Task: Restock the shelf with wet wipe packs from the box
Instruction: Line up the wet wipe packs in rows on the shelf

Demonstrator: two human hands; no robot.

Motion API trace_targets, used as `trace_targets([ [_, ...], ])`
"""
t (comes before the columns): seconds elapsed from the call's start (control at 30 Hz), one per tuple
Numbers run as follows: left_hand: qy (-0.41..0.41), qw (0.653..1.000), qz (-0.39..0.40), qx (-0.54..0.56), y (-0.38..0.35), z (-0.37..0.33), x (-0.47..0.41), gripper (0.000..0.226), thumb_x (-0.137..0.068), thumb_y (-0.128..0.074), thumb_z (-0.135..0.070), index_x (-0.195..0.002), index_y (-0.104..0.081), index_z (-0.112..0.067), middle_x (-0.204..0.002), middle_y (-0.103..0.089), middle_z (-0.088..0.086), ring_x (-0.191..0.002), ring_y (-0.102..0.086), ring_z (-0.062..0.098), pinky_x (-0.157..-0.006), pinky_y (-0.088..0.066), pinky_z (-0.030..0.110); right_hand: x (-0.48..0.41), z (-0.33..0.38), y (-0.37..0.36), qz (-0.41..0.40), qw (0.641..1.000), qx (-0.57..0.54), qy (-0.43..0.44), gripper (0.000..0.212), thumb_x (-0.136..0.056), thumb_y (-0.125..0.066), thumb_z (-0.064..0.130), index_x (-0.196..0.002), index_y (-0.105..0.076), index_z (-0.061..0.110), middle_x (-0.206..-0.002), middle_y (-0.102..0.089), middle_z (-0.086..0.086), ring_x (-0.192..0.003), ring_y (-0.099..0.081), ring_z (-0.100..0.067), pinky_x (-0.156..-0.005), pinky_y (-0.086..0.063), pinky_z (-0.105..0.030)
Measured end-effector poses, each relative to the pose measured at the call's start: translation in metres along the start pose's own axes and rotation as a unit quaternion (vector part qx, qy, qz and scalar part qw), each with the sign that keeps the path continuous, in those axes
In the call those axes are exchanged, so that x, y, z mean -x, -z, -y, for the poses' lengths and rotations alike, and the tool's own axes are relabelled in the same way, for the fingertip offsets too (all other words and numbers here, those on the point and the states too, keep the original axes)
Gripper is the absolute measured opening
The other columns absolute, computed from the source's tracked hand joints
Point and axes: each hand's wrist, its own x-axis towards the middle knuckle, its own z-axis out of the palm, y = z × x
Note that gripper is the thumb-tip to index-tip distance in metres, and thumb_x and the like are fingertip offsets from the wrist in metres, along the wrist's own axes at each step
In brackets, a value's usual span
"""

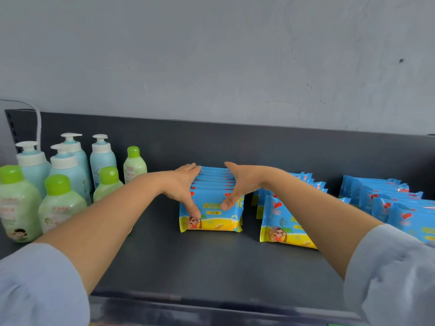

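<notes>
Blue-and-yellow wet wipe packs (pixel 213 214) stood upright in a front-to-back row in the middle of the dark grey shelf (pixel 200 267). The left hand (pixel 182 184) lay flat against the row's left side and the right hand (pixel 242 182) against its right. Both had straight fingers, with the thumbs pressed on the front pack's face. Neither hand curled round anything. Two more rows of the same packs (pixel 386 203) stood to the right. Pale blue pump bottles (pixel 101 158) and green-capped bottles (pixel 61 203) were grouped at the left.

Blue-and-yellow wet wipe packs (pixel 213 208), green-capped bottles (pixel 20 203), dark grey shelf (pixel 211 267)
</notes>
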Motion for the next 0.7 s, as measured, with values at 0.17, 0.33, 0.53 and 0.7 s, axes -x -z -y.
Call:
trace_targets([
  [0.17, 0.003, 1.000, -0.004, -0.001, 0.000, 0.005, 0.001, 0.138, -0.059, -0.085, -0.050, -0.152, 0.010, -0.015, -0.160, 0.013, -0.003, -0.147, 0.007, 0.013, -0.119, -0.008, 0.032, -0.006, 0.007, -0.003, -0.007, 1.000, 0.006, 0.020, 0.123, -0.064, -0.086, 0.042, -0.152, -0.003, 0.019, -0.153, -0.030, 0.000, -0.139, -0.032, -0.025, -0.113, -0.029, -0.040],
  [0.33, 0.012, 1.000, -0.004, 0.001, 0.000, 0.009, 0.004, 0.138, -0.058, -0.085, -0.050, -0.152, 0.010, -0.016, -0.160, 0.014, -0.004, -0.147, 0.005, 0.014, -0.120, -0.010, 0.032, -0.010, 0.009, -0.007, -0.017, 1.000, 0.007, 0.024, 0.123, -0.065, -0.085, 0.043, -0.152, -0.002, 0.017, -0.153, -0.030, -0.002, -0.138, -0.032, -0.025, -0.114, -0.029, -0.039],
  [0.53, 0.006, 0.999, -0.014, -0.042, -0.001, 0.007, 0.007, 0.136, -0.060, -0.082, -0.056, -0.152, 0.008, -0.013, -0.160, 0.014, -0.001, -0.147, 0.012, 0.015, -0.120, -0.004, 0.034, -0.004, 0.006, -0.010, -0.027, 0.995, 0.086, 0.044, 0.129, -0.062, -0.084, 0.050, -0.152, 0.003, 0.019, -0.157, -0.015, -0.007, -0.142, -0.023, -0.028, -0.114, -0.027, -0.043],
  [0.7, 0.007, 0.997, -0.013, -0.081, -0.003, 0.006, 0.010, 0.140, -0.057, -0.082, -0.059, -0.152, 0.010, -0.012, -0.160, 0.012, -0.001, -0.147, 0.009, 0.016, -0.121, -0.006, 0.033, -0.002, 0.001, -0.017, -0.046, 0.985, 0.158, 0.046, 0.130, -0.060, -0.084, 0.053, -0.152, 0.000, 0.016, -0.152, -0.026, -0.006, -0.136, -0.034, -0.028, -0.112, -0.034, -0.041],
])
